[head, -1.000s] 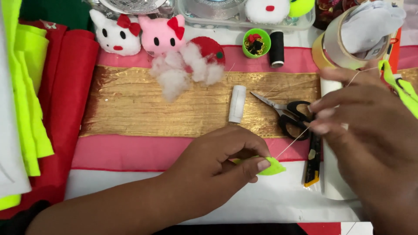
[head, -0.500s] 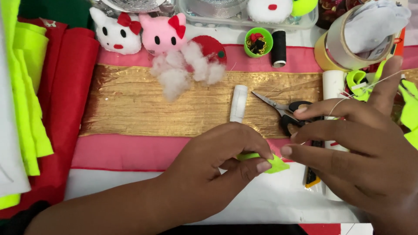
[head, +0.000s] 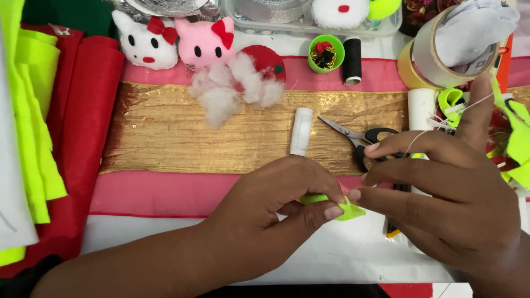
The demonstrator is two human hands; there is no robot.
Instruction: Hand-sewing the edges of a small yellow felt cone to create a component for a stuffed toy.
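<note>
My left hand (head: 276, 212) pinches a small neon-green felt piece (head: 348, 209) between thumb and forefinger, low in the middle of the head view. My right hand (head: 447, 193) meets it from the right, fingertips pressed to the felt's edge, most likely on a needle too thin to see. A white thread (head: 436, 129) runs from those fingers up over the raised forefinger toward the upper right. Black-handled scissors (head: 359, 135) lie just behind the hands on the gold cloth (head: 165, 132).
A white spool (head: 301, 131) and white stuffing (head: 232, 91) rest on the gold cloth. Behind are a white plush cat (head: 143, 44), pink plush cat (head: 204, 47), green cup (head: 326, 53), black thread spool (head: 351, 60), tape roll (head: 436, 55). Red and neon felt (head: 49, 127) lies left.
My right hand has come down and left from the upper right, bringing the thread with it, until its fingertips touch the green felt. My left hand has stayed put.
</note>
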